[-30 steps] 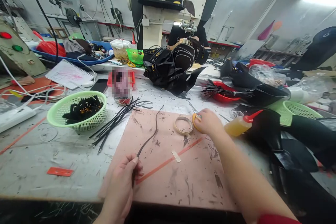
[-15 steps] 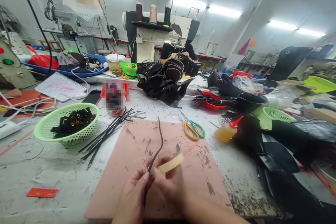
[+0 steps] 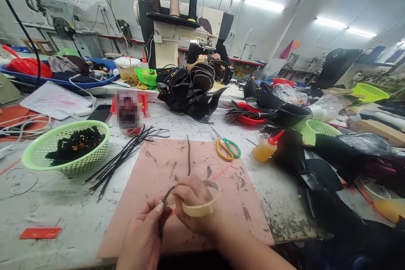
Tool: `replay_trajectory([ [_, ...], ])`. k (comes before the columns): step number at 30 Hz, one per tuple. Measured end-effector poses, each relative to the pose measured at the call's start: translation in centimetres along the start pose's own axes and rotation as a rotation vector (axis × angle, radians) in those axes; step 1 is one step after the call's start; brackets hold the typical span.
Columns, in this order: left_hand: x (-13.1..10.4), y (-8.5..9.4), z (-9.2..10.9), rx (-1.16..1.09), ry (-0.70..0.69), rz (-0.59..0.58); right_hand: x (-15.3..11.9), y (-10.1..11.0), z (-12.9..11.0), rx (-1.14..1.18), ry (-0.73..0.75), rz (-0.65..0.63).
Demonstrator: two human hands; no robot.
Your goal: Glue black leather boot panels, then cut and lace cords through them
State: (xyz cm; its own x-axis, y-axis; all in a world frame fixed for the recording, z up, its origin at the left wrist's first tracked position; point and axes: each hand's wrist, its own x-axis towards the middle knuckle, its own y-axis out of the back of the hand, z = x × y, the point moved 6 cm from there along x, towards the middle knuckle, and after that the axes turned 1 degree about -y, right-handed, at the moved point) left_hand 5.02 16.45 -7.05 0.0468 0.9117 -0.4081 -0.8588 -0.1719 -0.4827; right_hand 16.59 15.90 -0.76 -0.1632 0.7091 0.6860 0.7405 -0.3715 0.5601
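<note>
Strip lights (image 3: 265, 3) glow over the workshop, a sewing machine (image 3: 166, 50) stands behind the cluttered table (image 3: 72, 211), and both hands are busy. Left hand (image 3: 142, 223) pinches a dark cord (image 3: 189, 156) between thumb and forefinger, low over the pink mat (image 3: 155, 185). Right hand (image 3: 191, 194) comes in just beside, fingers curled, a roll of tape (image 3: 201, 211) looped around them; what its fingertips grip, one cannot tell. Looks like tape being brought to the cord; the next move seems to call for a steady pinch and close, careful placing. And the cord: bent between the hands, then nearly straight, long axis running near to far, free end pointing away from the person at the mat's far edge. Outward now: scissors (image 3: 225, 149) at the mat's far right corner, a bottle (image 3: 265, 151) beyond, black cords (image 3: 122, 162) and a green basket (image 3: 85, 164) off left.
</note>
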Motion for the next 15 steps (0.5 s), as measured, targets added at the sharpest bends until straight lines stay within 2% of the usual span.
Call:
replay_trajectory([
  [2,-0.1,0.0,0.1,-0.037,-0.013,0.031,0.2,0.3,0.7,0.006,-0.084,-0.047],
  [5,-0.3,0.0,-0.1,-0.089,0.005,0.047,0.2,0.7,1.5,0.137,-0.253,-0.112],
  [9,-0.6,0.4,-0.3,-0.136,0.003,0.075,-0.9,0.9,2.6,0.444,-0.623,-0.047],
  [12,-0.9,0.2,-0.5,-0.153,0.007,0.016,-2.2,-0.6,2.6,0.783,-0.912,-0.028],
  [15,-1.3,-0.1,-0.5,-0.165,0.010,-0.039,-3.0,-2.4,1.9,1.050,-1.064,-0.007],
])
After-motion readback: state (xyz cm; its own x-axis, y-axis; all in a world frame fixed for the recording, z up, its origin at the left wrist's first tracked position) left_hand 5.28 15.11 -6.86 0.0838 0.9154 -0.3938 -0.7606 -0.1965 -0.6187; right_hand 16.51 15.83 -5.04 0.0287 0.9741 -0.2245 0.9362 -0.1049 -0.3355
